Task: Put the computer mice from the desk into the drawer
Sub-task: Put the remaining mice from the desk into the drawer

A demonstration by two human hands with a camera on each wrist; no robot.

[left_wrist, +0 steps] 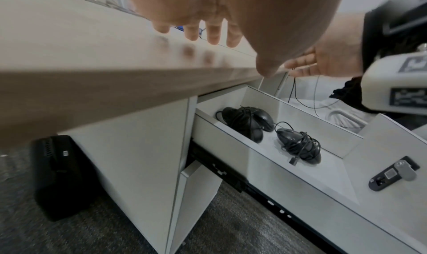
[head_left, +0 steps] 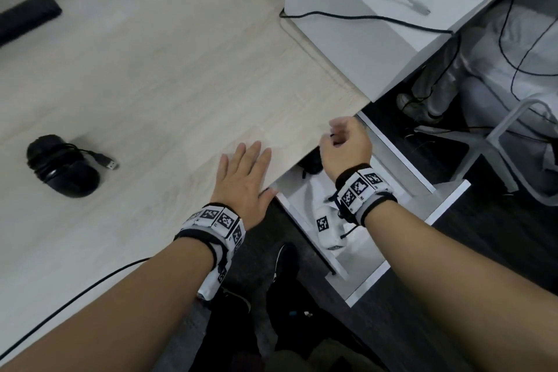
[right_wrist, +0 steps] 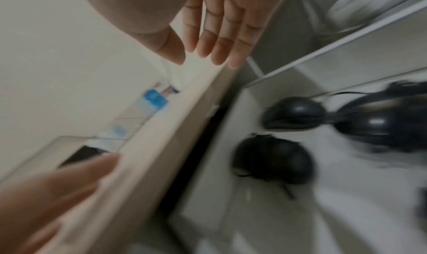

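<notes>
One black mouse with its cable wrapped round it lies on the pale wooden desk, far left of both hands. The white drawer stands pulled out under the desk's right end. Inside lie three black cable-wrapped mice: two together at the back and one nearer the front. My left hand is flat at the desk's front edge, fingers straight, holding nothing. My right hand hangs above the back of the drawer, fingers relaxed and empty.
A long black object lies at the desk's far left. A white box with cables sits at the back right. A black cable runs along the desk front. A chair base stands right of the drawer. A black case sits under the desk.
</notes>
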